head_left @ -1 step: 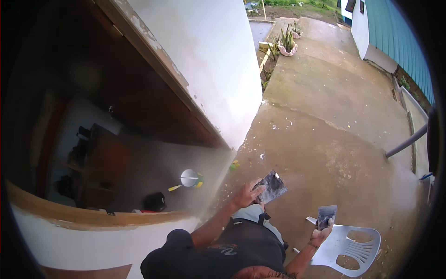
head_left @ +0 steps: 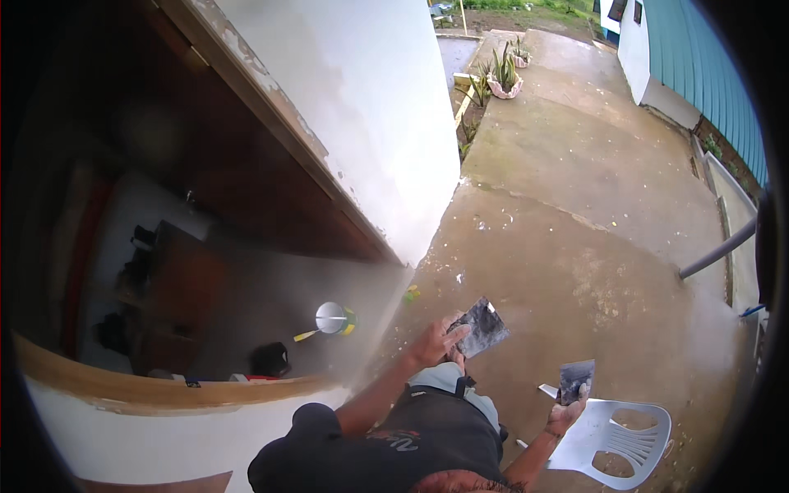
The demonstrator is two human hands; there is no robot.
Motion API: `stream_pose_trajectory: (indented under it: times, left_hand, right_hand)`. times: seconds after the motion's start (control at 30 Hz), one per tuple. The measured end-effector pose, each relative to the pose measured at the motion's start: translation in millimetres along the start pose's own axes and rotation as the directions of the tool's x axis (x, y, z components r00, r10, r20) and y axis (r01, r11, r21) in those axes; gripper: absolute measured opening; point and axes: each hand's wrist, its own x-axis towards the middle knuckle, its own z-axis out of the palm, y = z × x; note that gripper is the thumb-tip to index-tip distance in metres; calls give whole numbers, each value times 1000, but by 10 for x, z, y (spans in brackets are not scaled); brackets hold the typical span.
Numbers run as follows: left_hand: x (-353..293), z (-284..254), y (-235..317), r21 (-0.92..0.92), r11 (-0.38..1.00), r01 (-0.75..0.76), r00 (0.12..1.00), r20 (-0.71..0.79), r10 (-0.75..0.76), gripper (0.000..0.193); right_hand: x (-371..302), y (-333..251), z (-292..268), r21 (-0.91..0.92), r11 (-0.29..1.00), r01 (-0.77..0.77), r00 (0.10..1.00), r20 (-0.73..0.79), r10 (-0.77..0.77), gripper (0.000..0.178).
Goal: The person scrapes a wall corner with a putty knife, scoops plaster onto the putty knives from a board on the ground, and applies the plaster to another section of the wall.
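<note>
My left hand (head_left: 431, 345) grips a dark, rectangular sheet of sandpaper (head_left: 485, 330) smeared with whitish dust, its fingers lying over the near edge. In my right hand (head_left: 565, 416) is a smaller dark piece of sandpaper (head_left: 577, 375), held up with the thumb on its face. The two pieces are apart, both in front of my body. Beside and beneath my right forearm stands a white plastic chair (head_left: 582, 437), touching neither piece as far as I can tell.
Left of me, a white wall (head_left: 370, 115) with chipped edges meets a wooden-framed doorway. Inside stands a bucket (head_left: 332, 317) with a yellow-handled tool (head_left: 305, 335) across it, near a black bag-like object (head_left: 269, 359). Potted plants (head_left: 505, 85) line the concrete path; a grey pipe (head_left: 719, 249) slants at right.
The view has shifted very slightly. Both hands keep the same hold on their pieces of sandpaper.
</note>
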Motion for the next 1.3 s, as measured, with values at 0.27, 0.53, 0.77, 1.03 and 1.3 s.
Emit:
stream_pose_trajectory:
  times: [0.27, 0.53, 0.77, 1.03, 1.3]
  left_hand:
    - [1241, -673, 68, 11, 988, 155, 986, 69, -155, 49]
    - [1177, -1141, -870, 24, 927, 375, 869, -356, -342, 47]
    - [1415, -1059, -502, -217, 729, 649, 524, -566, -636, 48]
    - [2486, -701, -133, -168, 734, 658, 554, -553, -623, 44]
    - [4106, -557, 61, -73, 900, 430, 752, -523, -402, 32]
  right_hand:
    - [520, 456, 1642, -39, 987, -154, 971, 180, 159, 37]
    - [1361, 1340, 2970, -212, 882, -421, 874, 167, 457, 22]
    - [2377, 1876, 3709, -267, 782, -563, 769, 177, 614, 19]
    - [3191, 1494, 4419, -295, 839, -458, 815, 237, 529, 21]
    - [2738, 1623, 4920, -536, 687, -490, 628, 330, 705, 26]
